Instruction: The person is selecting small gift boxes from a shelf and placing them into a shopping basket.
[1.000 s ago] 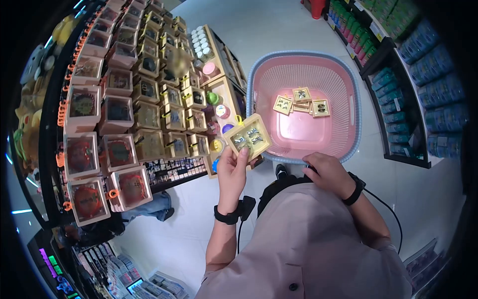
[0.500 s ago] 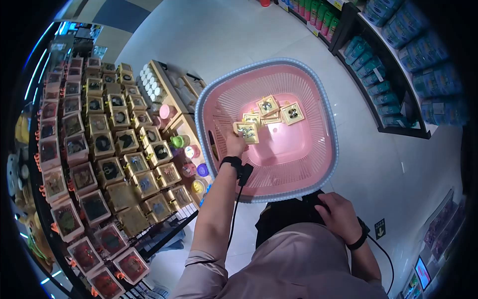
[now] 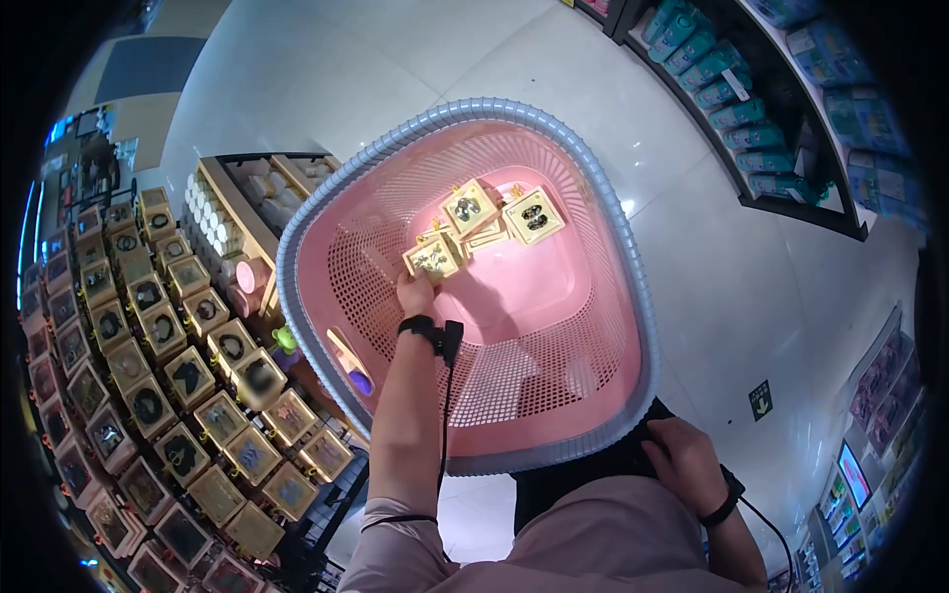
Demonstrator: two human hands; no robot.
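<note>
Deep inside a pink basket (image 3: 583, 400) with a grey-blue rim, my left hand (image 3: 414, 295) pinches the near edge of a small square display box (image 3: 433, 259). This box is cream-yellow, with small pale and dark pieces showing in its face. Just beyond it, another box (image 3: 469, 207) lies on top of further boxes, partly hidden. To the right a box with dark oval pieces (image 3: 534, 217) rests on the basket floor. My right hand (image 3: 687, 463) lies on the dark clothing at my waist, thumb apart from the fingers, holding nothing visible.
Rows of similar boxes (image 3: 188, 376) fill a display stand at the left. Beside the basket stands a wooden shelf (image 3: 237, 212) with white and pink containers. Teal packages (image 3: 746, 114) sit on a dark shelf at the upper right. A cable (image 3: 447, 415) runs from my left wrist.
The basket now appears larger and further left, and the view has shifted. My left hand remains at the same box inside the basket. My right hand stays at my waist.
</note>
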